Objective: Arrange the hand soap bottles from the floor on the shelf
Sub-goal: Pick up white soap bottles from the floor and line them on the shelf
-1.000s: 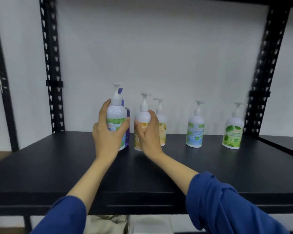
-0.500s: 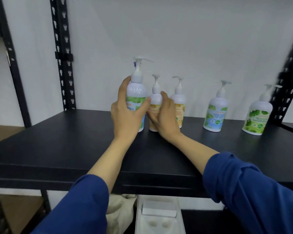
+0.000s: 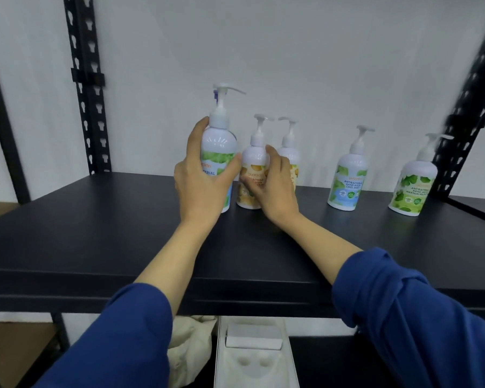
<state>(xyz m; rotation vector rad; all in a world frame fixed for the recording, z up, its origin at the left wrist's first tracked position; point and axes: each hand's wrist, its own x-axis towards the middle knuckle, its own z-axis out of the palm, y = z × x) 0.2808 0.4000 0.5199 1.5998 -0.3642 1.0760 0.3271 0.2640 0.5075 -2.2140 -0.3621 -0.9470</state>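
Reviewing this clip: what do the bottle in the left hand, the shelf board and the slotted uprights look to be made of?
Bottle in the left hand: likely glossy white plastic, with highlights on its shoulder and a printed label.
Shelf board: smooth matte black surface with soft reflections; painted metal or laminate, cannot tell which.
Slotted uprights: probably black-painted steel, judging by the thin angle profile with punched keyhole slots.

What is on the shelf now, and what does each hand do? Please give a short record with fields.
shelf: black shelf, white wall behind
left hand: left hand grips the tall green bottle, upright at the left end of the row
right hand: right hand holds the front orange bottle
behind it: second orange bottle, partly hidden
standing free: mint bottle; green-leaf bottle at far right
hidden: something purple behind the tall bottle, cannot tell what
below shelf: white tray, beige cloth
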